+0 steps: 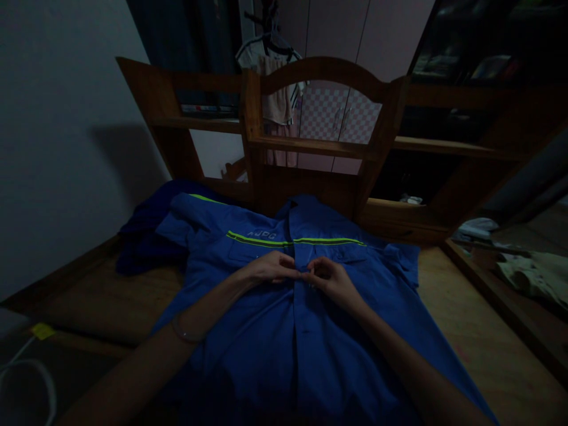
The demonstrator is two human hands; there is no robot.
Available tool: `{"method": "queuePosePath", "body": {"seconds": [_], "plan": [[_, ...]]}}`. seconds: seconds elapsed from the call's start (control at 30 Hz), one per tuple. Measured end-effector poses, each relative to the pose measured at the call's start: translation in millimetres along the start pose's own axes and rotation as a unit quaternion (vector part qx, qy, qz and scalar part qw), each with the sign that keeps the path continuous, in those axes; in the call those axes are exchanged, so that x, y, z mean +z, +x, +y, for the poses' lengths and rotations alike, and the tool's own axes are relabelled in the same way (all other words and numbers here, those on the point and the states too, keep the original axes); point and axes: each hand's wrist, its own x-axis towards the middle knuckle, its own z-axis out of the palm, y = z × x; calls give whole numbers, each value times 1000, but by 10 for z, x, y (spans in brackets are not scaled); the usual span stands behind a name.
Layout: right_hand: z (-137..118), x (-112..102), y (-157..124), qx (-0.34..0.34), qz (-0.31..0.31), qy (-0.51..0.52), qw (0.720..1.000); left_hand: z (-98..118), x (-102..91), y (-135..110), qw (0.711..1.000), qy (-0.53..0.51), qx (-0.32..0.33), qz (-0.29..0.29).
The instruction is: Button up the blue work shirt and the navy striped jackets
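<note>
A blue work shirt (pixel 266 349) with a neon yellow-green chest stripe (pixel 266 241) lies front-up on a wooden surface (pixel 479 331), collar toward the far side. My left hand (pixel 266 269) and my right hand (pixel 331 278) meet at the shirt's front placket just below the stripe. Both hands pinch the placket edges with curled fingers, fingertips nearly touching. A thin bracelet (pixel 184 334) circles my left wrist. Any button between the fingers is too dark to see.
A wooden headboard with shelves (pixel 323 148) rises behind the shirt. Dark blue cloth (pixel 142 236) is bunched at the left. Clothes hang on a hanger (pixel 275 77) behind. Pale garments (pixel 532 272) lie at the right, and a white cable (pixel 26 367) at the lower left.
</note>
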Motion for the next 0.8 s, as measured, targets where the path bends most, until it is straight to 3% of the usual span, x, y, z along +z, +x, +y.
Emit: {"method": "queuePosePath", "body": {"seconds": [0.13, 0.4, 0.8], "plan": [[-43, -4, 10, -2, 5, 15, 1000, 42, 15, -18, 1000, 19, 16, 17], [-47, -5, 2, -4, -3, 11, 1000, 20, 53, 0, 999, -10, -26, 44], [41, -2, -7, -6, -24, 35, 999, -89, 43, 90, 994, -96, -57, 14]]}}
